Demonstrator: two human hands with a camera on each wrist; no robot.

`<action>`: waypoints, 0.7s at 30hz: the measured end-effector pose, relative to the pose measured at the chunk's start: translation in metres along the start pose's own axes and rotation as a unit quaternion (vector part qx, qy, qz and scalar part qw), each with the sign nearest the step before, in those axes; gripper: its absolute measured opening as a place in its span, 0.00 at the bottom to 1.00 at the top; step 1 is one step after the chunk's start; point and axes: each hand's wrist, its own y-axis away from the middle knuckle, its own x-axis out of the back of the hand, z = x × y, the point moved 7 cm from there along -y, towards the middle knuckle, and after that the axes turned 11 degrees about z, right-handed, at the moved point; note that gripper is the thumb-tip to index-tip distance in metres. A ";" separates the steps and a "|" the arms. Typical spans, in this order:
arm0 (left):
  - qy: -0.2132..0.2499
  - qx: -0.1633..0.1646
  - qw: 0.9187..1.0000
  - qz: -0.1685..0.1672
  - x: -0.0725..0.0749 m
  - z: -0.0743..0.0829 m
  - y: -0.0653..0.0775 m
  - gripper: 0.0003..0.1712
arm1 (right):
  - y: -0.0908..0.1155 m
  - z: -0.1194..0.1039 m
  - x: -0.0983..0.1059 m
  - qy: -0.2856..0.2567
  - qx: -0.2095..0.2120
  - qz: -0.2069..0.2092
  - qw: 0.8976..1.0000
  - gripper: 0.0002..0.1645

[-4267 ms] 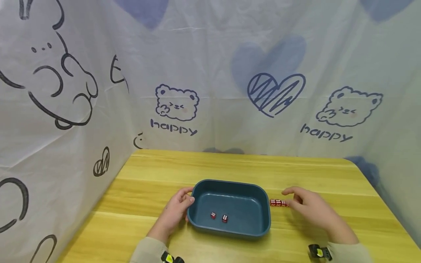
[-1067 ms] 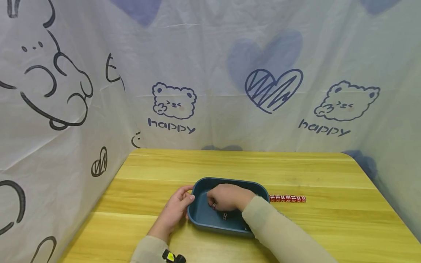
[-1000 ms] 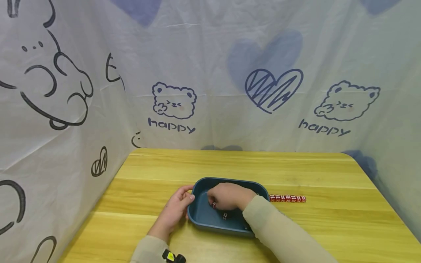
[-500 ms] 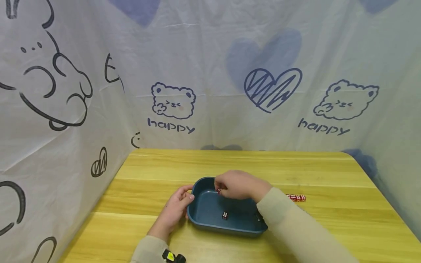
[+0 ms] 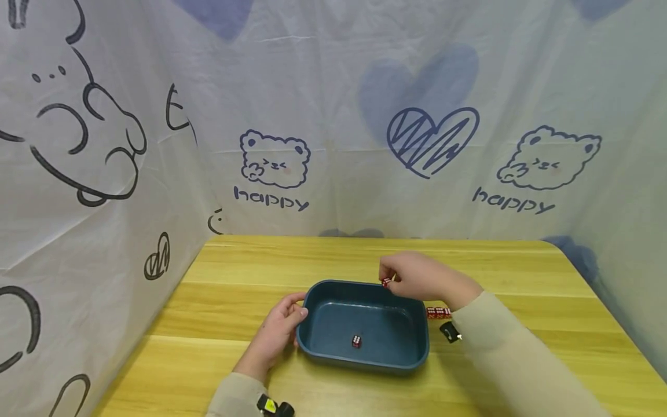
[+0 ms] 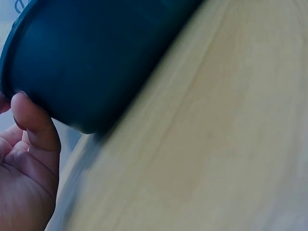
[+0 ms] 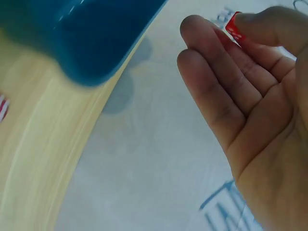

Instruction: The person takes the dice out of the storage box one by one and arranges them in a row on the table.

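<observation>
A dark teal rectangular tray (image 5: 333,318) stands on the table. My left hand (image 5: 276,330) grips its left end, thumb against the rim, as the left wrist view also shows. Above the tray's far rim, toward the right, my right hand (image 5: 424,279) pinches a red die (image 5: 385,282) between thumb and index finger. In the right wrist view this die (image 7: 235,26) shows at the thumb tip, with the other fingers extended. A second red die (image 5: 356,341) lies on the tray floor. Right of the tray, a row of red dice (image 5: 439,313) is partly hidden by my right sleeve.
The yellow wood-grain table (image 5: 250,266) reaches back to a printed cloth (image 5: 339,145), which hangs behind it and along the sides. The row of dice begins right at the tray's right end. My right forearm crosses the table's right side.
My right hand has lifted one die from the tray floor and carried it up and right to the far rim. The left hand has kept its hold on the tray.
</observation>
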 end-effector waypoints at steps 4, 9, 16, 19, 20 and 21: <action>0.000 -0.002 1.000 -0.001 0.000 0.000 0.000 0.23 | 0.018 0.028 0.009 -0.013 -0.035 0.015 0.999 0.09; 0.004 -0.003 1.000 -0.002 0.001 -0.001 0.000 0.23 | 0.047 0.069 0.015 -0.015 -0.062 0.040 0.997 0.09; -0.006 -0.002 1.000 0.004 0.003 -0.002 0.000 0.23 | 0.086 0.123 0.014 0.003 -0.104 0.051 0.993 0.09; -0.004 -0.004 1.000 0.002 0.003 -0.002 -0.001 0.23 | 0.102 0.146 0.014 0.015 -0.132 0.050 0.990 0.11; -0.004 -0.005 1.000 0.001 0.003 -0.002 -0.001 0.23 | 0.107 0.152 0.014 0.021 -0.137 0.050 0.989 0.11; -0.002 -0.006 1.000 -0.001 0.003 -0.002 -0.002 0.23 | 0.111 0.157 0.014 0.026 -0.142 0.048 0.988 0.10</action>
